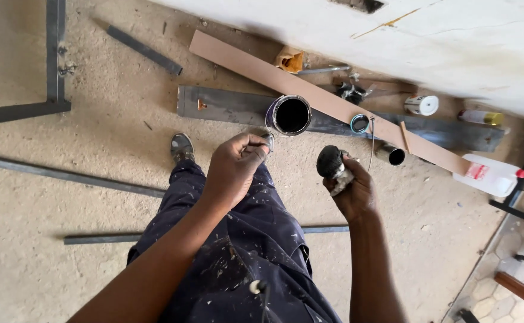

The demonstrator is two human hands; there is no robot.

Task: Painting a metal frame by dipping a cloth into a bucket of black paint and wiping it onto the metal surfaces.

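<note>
Sandy concrete floor (pixel 94 149) strewn with metal bars, with a long wooden board (pixel 327 101) lying aslant beside a white wall. Left hand (pixel 235 167) raised over the knees, fingers (pixel 253 143) pinched together on something too small to tell — just below an open dark paint can (pixel 290 115). Right hand (pixel 351 188) a little apart, fingers clamped on a blackened rag wad (pixel 332 162), with a white plastic jug (pixel 492 174) well off to the right.
</note>
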